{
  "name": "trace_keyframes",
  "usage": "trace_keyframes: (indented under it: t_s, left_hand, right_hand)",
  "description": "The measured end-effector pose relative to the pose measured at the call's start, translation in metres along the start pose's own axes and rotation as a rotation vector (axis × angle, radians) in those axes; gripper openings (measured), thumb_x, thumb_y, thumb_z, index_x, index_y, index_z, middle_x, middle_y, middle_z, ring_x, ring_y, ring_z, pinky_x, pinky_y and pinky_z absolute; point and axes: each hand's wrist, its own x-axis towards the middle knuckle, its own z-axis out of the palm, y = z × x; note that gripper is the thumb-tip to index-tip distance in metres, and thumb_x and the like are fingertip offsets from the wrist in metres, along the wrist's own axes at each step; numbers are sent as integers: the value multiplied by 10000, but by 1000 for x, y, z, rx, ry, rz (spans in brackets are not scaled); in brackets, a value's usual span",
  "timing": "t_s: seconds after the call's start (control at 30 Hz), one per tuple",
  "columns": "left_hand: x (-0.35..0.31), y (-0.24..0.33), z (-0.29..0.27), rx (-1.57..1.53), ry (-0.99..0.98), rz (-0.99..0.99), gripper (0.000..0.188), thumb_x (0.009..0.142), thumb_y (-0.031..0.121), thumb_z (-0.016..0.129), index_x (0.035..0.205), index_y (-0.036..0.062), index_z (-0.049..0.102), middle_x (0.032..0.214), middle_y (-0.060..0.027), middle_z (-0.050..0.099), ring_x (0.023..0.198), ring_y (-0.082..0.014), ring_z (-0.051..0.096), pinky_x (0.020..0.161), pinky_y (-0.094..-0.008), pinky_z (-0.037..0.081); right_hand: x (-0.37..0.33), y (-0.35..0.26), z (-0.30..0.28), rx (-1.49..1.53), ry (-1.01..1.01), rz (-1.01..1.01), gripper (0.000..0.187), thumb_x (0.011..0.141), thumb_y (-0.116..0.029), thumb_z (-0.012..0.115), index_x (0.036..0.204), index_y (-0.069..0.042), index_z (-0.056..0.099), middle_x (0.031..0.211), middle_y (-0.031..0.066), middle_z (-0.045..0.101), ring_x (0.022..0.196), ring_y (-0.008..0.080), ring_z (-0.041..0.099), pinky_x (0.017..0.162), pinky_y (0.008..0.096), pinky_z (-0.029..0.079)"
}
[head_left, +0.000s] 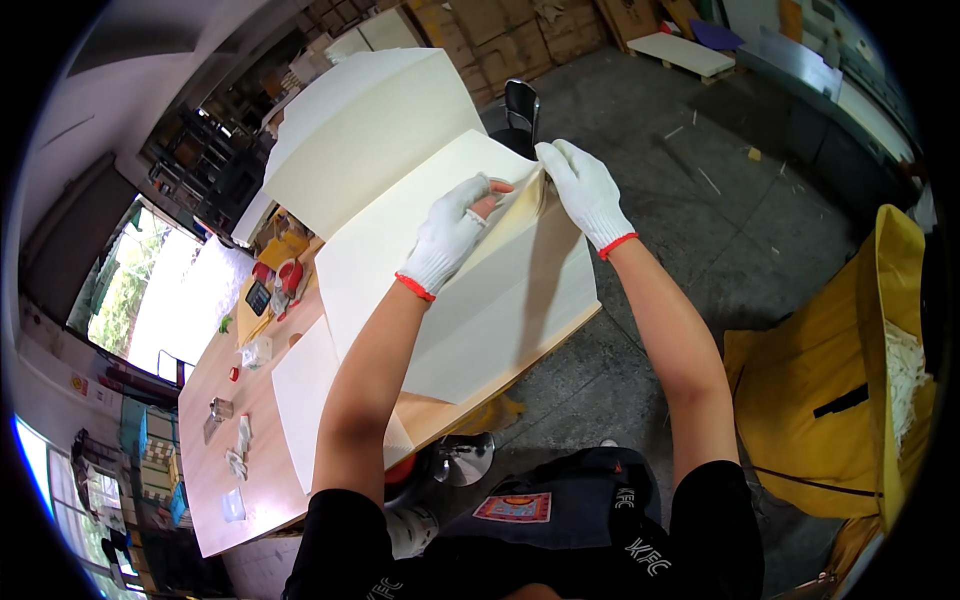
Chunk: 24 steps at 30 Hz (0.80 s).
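A tall stack of large cream-white paper sheets (500, 330) rests on the wooden table in front of me. My right hand (585, 190), in a white knit glove with a red cuff, is closed on the far right corner of the upper sheets, which bend upward there. My left hand (450, 230), gloved the same way with a bare thumb and fingertip showing, lies over the upper sheets, its thumb and finger apart. Shadow falls down the near side of the stack. Behind it stands another block of large pale sheets (375, 140).
The wooden table (270, 430) carries a calculator (258, 297), red tape rolls (290, 275) and small items at left. A black chair (520, 105) stands beyond the stack. A yellow bag (810, 390) with paper scraps is at right; a stool (465, 458) sits below the table edge.
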Motion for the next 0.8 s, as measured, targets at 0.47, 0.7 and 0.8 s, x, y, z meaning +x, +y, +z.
trace_keyframes:
  t_s: [0.47, 0.7, 0.8]
  left_hand:
    - [9, -14, 2, -68, -16, -38, 419, 914, 172, 732, 1294, 29, 626, 1251, -141, 678, 1214, -219, 618, 1041, -347, 470]
    - [0, -6, 7, -62, 89, 14, 404, 949, 141, 671, 1339, 58, 612, 1005, -58, 632, 928, -145, 560, 882, -270, 449]
    - [-3, 11, 7, 51, 38, -70, 388, 939, 146, 699, 1308, 57, 620, 854, -20, 569, 809, -108, 514, 755, -255, 435]
  right_hand:
    - [-3, 4, 4, 36, 56, -49, 524, 1002, -537, 441, 867, -58, 602, 780, 194, 621, 796, 413, 614, 720, 464, 451]
    - [-6, -6, -2, -34, 13, -17, 542, 998, -546, 448, 828, -50, 583, 741, 190, 604, 753, 404, 607, 703, 456, 449]
    - [-5, 1, 1, -34, 48, -42, 544, 1000, -547, 446, 823, -50, 579, 744, 193, 607, 754, 407, 610, 698, 457, 450]
